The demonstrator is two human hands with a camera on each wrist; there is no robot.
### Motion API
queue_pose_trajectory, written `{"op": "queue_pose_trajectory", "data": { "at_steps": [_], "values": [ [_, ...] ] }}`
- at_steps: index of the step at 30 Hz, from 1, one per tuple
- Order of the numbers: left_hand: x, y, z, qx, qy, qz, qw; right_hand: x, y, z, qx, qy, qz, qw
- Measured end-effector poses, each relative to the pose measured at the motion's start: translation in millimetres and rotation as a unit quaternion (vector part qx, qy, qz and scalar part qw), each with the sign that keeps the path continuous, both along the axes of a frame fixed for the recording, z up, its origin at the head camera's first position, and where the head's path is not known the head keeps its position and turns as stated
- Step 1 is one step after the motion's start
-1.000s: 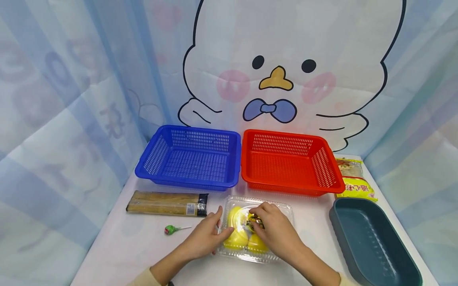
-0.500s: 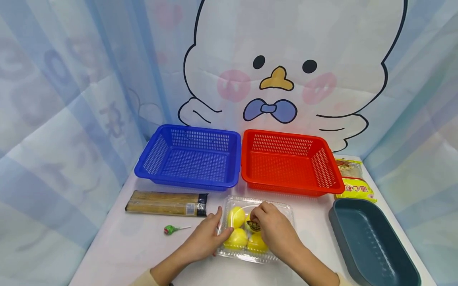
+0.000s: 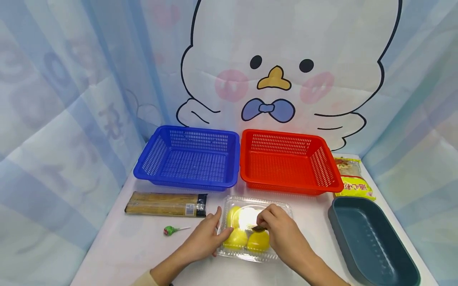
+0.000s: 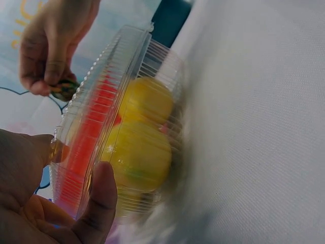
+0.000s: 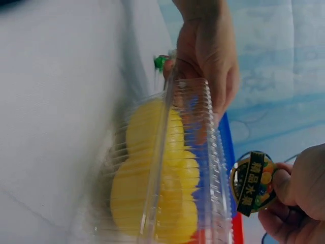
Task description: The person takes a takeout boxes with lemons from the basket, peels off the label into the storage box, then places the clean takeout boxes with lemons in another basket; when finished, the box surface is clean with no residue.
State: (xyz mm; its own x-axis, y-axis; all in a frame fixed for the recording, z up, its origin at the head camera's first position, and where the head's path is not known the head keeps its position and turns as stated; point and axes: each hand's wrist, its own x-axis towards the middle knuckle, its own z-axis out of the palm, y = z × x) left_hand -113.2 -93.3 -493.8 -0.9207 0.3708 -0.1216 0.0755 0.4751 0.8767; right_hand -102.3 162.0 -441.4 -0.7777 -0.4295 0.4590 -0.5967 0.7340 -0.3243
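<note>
A clear plastic clamshell box [image 3: 286,208] with several round yellow fruits [image 4: 137,155] in it lies on the table in the head view. My left hand [image 3: 204,238] holds its left side, thumb over the lid's edge and fingers against the side wall. Over the right part of the lid, my right hand [image 3: 284,232] pinches a round fruit sticker [image 5: 254,182] by its edge between thumb and fingers. In both wrist views the sticker is off the lid, its dark printed band and fruit picture facing the right wrist camera.
Behind the box stand a blue basket [image 3: 193,184] and a red basket [image 3: 286,187]. A pack of dried noodles [image 3: 157,203] and a green lollipop [image 3: 169,230] lie left. At right are a dark teal basin [image 3: 338,230] and yellow food packets [image 3: 356,187].
My right hand has peeled the sticker up from the lid and moved slightly right with it. The left hand keeps its hold on the box, which stays in place.
</note>
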Motion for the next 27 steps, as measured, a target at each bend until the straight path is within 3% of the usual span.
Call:
{"op": "queue_pose_trajectory", "data": {
  "at_steps": [5,10,18,27],
  "values": [
    [0.5,-0.3,0.3,0.001,0.001,0.001,1.0,3.8,17.4,4.7,-0.007,0.032,-0.02,0.999],
    [1.4,-0.7,1.2,0.001,0.001,0.0,1.0,9.9,43.7,9.7,0.001,0.024,-0.074,0.997],
    [0.5,-0.6,1.8,-0.008,0.001,0.001,1.0,14.9,79.9,23.4,0.015,-0.03,-0.157,0.987],
    [1.0,-0.2,2.2,-0.006,-0.004,0.001,1.0,14.0,116.8,23.1,0.025,-0.019,-0.219,0.975]
  ]
}}
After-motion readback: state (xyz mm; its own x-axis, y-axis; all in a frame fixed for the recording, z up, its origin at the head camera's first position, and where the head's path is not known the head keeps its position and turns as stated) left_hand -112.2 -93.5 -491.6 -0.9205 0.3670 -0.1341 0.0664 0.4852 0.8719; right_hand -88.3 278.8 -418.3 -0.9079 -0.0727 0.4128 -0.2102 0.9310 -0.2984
